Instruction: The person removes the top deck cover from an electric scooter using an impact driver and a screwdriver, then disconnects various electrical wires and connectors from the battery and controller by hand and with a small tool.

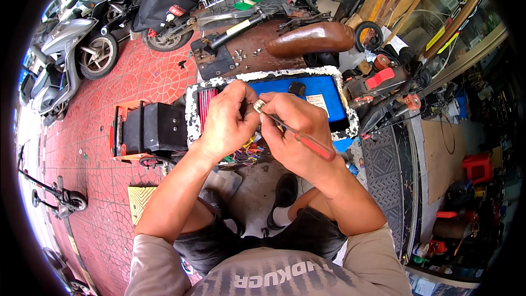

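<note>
A small pale part (257, 106) is pinched at the fingertips between the left hand (229, 118) and right hand (298, 120), the right-gripped screwdriver (316, 147) being angled from it toward the right wrist.

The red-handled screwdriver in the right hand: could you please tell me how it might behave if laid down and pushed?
The screwdriver would probably stay stiff, as its thin shaft looks straight and metallic. It is likely light, being slim beside the right hand. Its handle looks rounded, so it may roll.
</note>
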`<state>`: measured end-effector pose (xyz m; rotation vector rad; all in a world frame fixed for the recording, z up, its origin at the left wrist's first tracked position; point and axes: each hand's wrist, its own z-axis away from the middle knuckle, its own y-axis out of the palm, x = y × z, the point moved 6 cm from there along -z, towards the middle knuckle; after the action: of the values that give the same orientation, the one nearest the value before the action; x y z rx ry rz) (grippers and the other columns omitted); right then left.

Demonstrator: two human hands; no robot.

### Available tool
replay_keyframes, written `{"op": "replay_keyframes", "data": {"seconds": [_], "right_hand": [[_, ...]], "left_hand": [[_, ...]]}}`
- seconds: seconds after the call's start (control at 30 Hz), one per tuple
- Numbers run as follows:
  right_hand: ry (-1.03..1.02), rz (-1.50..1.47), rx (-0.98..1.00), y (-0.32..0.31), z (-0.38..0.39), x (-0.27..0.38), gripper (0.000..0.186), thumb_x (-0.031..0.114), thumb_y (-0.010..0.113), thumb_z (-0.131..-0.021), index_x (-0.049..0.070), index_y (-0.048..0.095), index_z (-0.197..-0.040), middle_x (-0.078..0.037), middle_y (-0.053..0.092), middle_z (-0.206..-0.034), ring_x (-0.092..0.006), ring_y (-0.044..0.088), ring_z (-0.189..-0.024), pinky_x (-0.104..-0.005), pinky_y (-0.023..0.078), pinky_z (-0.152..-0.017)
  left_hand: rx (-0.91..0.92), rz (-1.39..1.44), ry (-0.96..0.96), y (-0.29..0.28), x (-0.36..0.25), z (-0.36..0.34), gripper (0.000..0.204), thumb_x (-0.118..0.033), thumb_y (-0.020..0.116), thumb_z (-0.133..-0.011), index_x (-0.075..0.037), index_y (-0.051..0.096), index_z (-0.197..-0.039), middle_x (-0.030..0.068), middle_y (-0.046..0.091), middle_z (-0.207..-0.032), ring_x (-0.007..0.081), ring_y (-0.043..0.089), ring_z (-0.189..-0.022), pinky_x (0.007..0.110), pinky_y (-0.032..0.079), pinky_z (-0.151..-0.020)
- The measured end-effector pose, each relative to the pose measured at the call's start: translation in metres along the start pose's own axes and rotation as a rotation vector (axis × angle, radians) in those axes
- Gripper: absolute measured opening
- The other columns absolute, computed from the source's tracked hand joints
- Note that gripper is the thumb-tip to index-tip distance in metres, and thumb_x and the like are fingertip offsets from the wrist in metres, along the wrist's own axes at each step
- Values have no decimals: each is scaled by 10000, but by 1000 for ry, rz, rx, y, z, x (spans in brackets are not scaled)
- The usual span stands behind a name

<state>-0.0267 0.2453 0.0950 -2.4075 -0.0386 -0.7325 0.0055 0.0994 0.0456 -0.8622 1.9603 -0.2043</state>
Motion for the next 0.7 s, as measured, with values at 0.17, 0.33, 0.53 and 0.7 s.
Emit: {"op": "replay_keyframes", "data": {"seconds": [0.17, 0.33, 0.53, 0.7], "right_hand": [[-30, 31, -9, 3, 1, 0, 227, -5, 710, -787, 25, 488, -825, -154, 587, -754, -385, 626, -712, -476, 481, -614], [27, 49, -30, 12, -1, -11, 216, 5, 711, -797, 28, 499, -834, -143, 610, -766, -371, 638, -697, -455, 494, -598], [151, -246, -25, 9, 3, -29, 131, 6, 706, -847, 2, 593, -914, -135, 723, -849, -298, 725, -741, -369, 558, -643], [167, -365, -37, 9, 4, -25, 136, -6, 710, -835, -10, 607, -924, -150, 725, -867, -318, 731, -767, -376, 568, -665]], "left_hand": [[-30, -2, 82, 3, 1, -1, 169, 99, 613, -792, -1, 568, -921, 131, 592, -797, 285, 570, -664, 373, 466, -603], [32, 39, -10, 5, 10, -7, 133, 68, 607, -785, 15, 558, -897, 200, 591, -799, 398, 624, -753, 423, 507, -661], [215, 624, -242, 17, 40, 3, 159, 117, 541, -845, -25, 566, -912, -29, 569, -872, 45, 495, -801, 234, 431, -696], [238, 761, -306, 16, 46, 7, 176, 112, 506, -826, -17, 579, -921, -7, 593, -877, 61, 529, -794, 241, 447, -704]]}}
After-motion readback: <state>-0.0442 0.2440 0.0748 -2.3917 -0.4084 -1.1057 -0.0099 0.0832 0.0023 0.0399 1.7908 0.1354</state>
